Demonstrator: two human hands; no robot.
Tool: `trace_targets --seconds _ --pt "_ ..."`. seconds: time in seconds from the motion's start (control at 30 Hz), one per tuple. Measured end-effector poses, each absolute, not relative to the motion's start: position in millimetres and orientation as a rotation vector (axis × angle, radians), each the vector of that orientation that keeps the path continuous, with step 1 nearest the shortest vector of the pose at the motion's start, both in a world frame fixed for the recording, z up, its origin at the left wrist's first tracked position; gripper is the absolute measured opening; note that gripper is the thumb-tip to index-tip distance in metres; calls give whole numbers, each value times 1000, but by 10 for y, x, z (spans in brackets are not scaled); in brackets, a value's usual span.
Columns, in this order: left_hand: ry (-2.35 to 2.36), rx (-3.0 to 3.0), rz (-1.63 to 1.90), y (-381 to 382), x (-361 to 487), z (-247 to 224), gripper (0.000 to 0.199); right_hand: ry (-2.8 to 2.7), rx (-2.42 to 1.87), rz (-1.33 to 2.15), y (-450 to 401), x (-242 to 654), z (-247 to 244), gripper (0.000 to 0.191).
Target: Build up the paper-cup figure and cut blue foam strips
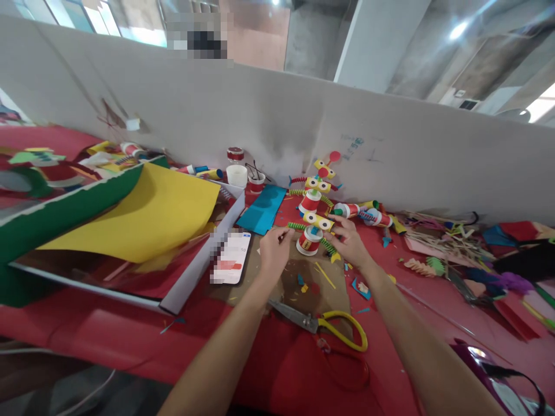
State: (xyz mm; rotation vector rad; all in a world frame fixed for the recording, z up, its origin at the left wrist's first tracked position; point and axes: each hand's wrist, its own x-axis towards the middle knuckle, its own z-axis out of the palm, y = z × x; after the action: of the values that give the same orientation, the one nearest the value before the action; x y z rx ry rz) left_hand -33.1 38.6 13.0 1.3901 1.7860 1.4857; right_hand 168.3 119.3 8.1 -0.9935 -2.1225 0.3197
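A small paper-cup figure [309,241] stands upright on a brown board, with a red-and-white cup body, yellow head with two round eyes, and green folded-paper arms. My left hand [275,248] is at the tip of its left-side arm, thumb and finger pinched together; what lies between them is too small to make out. On the other side my right hand [347,242] has its fingers apart, close to the head and the other green arm. I cannot tell whether they touch. Two similar figures stand behind, the nearer being a cup figure [310,202].
Scissors [310,320] with yellow and red handles lie in front. A phone [234,258] and a white-walled box [191,277] holding yellow paper are left. Blue paper [263,209] lies behind. Lying cup figures [377,218] and craft scraps [446,242] are right, before a grey partition [217,110].
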Motion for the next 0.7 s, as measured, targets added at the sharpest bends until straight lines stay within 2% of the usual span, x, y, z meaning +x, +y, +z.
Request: trace_targets --seconds 0.1,0.27,0.33,0.4,0.53,0.7 --pt "1724 1333 1510 441 -384 139 22 -2124 -991 315 1181 1678 100 26" --pt "1728 1427 1490 617 -443 200 46 -2110 -973 306 1189 1702 120 25" --pt "1755 1468 1493 649 -468 241 49 -2087 -985 302 1181 1737 127 26" --pt "1772 1451 1512 645 -493 270 44 -2061 -1018 295 1157 1785 146 26" --pt "1732 1353 1461 595 -501 253 19 -1985 -1121 298 1068 1854 226 24" --pt "1749 1419 1289 578 -336 127 23 -1821 -1192 329 960 1753 268 21"
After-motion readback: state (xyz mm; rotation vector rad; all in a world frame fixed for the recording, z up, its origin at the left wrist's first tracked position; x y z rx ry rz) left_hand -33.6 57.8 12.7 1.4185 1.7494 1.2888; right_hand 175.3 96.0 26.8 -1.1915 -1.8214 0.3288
